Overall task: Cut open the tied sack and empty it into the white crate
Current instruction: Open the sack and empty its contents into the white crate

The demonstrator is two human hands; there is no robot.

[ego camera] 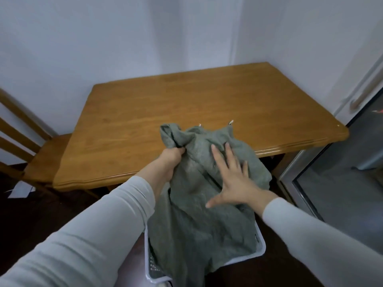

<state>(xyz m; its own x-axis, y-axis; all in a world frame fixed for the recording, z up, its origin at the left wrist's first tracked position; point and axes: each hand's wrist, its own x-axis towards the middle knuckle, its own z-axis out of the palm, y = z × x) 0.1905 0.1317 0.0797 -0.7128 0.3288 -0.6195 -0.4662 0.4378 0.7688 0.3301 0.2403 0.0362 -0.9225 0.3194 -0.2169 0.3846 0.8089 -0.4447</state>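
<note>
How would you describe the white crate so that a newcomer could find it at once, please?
Start at the wooden table in the corner. On the dark floor before its near edge stands the white crate, the only white perforated container, mostly covered by the grey-green sack hanging into it.

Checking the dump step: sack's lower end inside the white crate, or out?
Inside: the sack hangs down within the rim of the white crate, left hand gripping its upper end. Emptied or not: cannot tell.
</note>
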